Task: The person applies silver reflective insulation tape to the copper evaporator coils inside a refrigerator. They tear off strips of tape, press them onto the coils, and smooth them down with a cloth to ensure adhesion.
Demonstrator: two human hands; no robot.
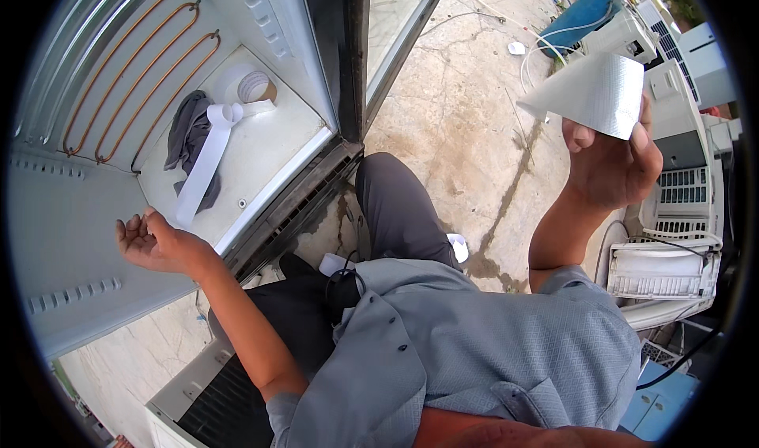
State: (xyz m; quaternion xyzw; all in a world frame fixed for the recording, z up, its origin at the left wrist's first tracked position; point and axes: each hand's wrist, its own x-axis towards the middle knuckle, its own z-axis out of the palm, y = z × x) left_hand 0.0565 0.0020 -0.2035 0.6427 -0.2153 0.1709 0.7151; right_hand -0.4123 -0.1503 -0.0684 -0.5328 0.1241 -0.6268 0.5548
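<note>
The person crouches at an open refrigerator cabinet (71, 234) lying on a concrete floor (466, 108). The right hand (613, 159) is raised, fingers and thumb pinching a sheet of silver foil tape (593, 92) by its lower edge. The left hand (150, 238) rests half-curled and empty on the cabinet's inner wall, near its front edge. A roll of white tape (251, 86), its strip trailing forward, lies inside by a grey rag (186, 128), beside copper tubing (134, 68).
</note>
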